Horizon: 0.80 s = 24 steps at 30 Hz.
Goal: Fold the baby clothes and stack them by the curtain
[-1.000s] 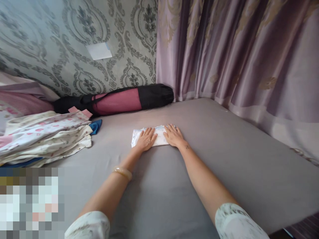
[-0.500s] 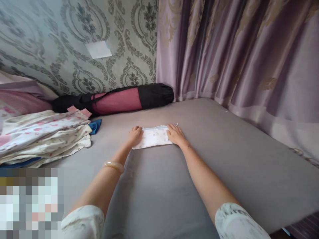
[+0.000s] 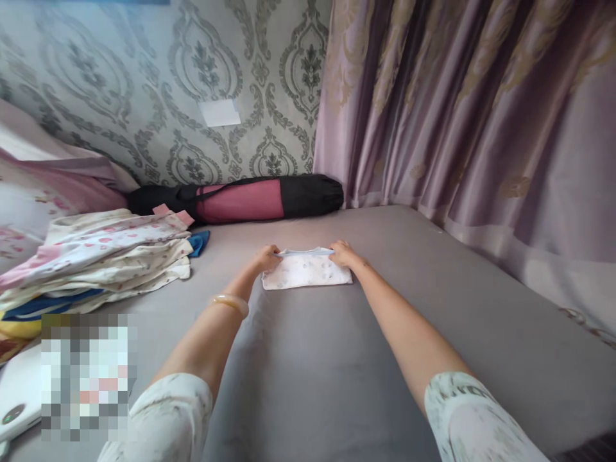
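Note:
A folded white garment (image 3: 308, 271) with a faint small print and a pale blue trim along its far edge lies flat on the grey bed sheet (image 3: 317, 372). My left hand (image 3: 268, 258) pinches its far left corner, fingers closed. At the far right corner, my right hand (image 3: 343, 254) grips the same edge between thumb and fingers. The garment's near edge rests on the sheet, and its inner layers are hidden by the fold.
To the left lies a pile of clothes (image 3: 129, 256), beside a pink and white pillow (image 3: 52, 192). A black and pink long bag (image 3: 240, 200) lies along the patterned wall. Purple curtains (image 3: 433, 115) hang at the right. A white device (image 3: 22, 391) is at lower left.
Both hands have gone from resting on the garment's sides to gripping its far corners. The view has shifted slightly left, bringing the white device into sight.

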Motion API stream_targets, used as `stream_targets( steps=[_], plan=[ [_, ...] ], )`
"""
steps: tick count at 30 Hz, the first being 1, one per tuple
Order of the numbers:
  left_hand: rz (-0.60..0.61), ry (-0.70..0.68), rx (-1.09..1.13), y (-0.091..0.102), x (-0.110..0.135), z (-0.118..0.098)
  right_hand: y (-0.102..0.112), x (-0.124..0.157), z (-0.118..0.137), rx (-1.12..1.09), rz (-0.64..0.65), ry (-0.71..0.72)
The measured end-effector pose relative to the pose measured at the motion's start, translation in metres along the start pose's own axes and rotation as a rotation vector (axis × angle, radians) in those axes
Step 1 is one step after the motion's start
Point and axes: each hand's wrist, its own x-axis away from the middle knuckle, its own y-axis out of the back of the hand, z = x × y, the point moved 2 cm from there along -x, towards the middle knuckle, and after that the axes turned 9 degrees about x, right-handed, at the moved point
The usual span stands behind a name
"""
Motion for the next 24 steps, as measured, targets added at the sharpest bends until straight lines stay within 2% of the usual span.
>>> stream_targets(
  steps=[3,8,11,14,16,18,21,24],
  plan=[
    [0.003,-0.037,0.106,0.014,0.011,-0.008,0.011,0.006,-0.003,-0.037,-0.027,0.043],
    [0.025,-0.183,0.361,0.052,0.033,-0.030,0.039,0.019,-0.013,-0.165,-0.089,0.122],
    [0.012,-0.261,0.389,0.072,0.045,-0.045,0.056,0.028,-0.016,-0.271,-0.188,0.170],
    [-0.079,-0.325,0.316,0.083,0.060,-0.055,0.064,0.044,-0.015,-0.257,-0.330,0.219],
    [-0.137,-0.370,0.211,0.082,0.074,-0.057,0.062,0.060,-0.013,-0.202,-0.405,0.265],
    [-0.149,-0.410,0.076,0.074,0.092,-0.054,0.052,0.079,-0.012,-0.133,-0.427,0.331],
    [-0.094,-0.461,-0.084,0.052,0.122,-0.042,0.029,0.109,-0.011,-0.048,-0.388,0.433],
    [-0.048,-0.525,-0.148,0.030,0.151,-0.028,0.009,0.135,-0.011,0.008,-0.338,0.503]
  ],
)
